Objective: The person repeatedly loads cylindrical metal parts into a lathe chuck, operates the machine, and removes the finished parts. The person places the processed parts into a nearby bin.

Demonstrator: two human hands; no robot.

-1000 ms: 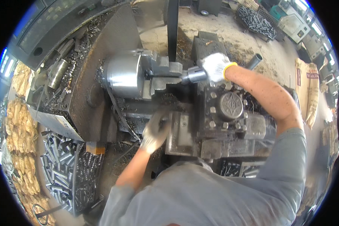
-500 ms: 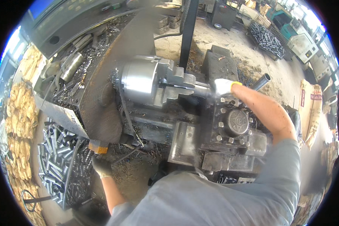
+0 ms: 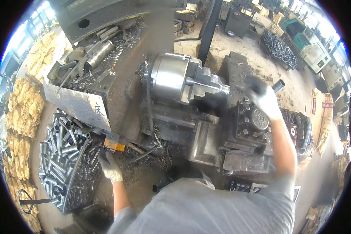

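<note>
My left hand (image 3: 111, 168), in a white glove with dark, soiled fingers, is just below a yellow-orange block (image 3: 115, 146) at the lathe's lower left. Its fingers look stretched, with nothing visible in them. My right hand (image 3: 264, 99), also gloved, is above the bolted square tool post (image 3: 257, 121). Motion smears its fingers, so any hold cannot be made out. To its left, the silver lathe chuck (image 3: 171, 76) has stepped jaws (image 3: 201, 84) around a metal workpiece (image 3: 224, 89). A metal pipe (image 3: 278, 85) sticks up just beyond my right hand.
Cut metal tubes (image 3: 62, 156) fill a bin at the left. Metal shavings and bar pieces lie on the headstock side tray (image 3: 75, 104). A dark upright post (image 3: 209, 33) stands behind the chuck. Stacked sacks (image 3: 25, 103) line the left; a basket of parts (image 3: 280, 48) stands far right.
My right hand has left the workpiece at the chuck and moved right, over the tool post. My left hand has moved slightly up by the yellow-orange block. The whole view has shifted.
</note>
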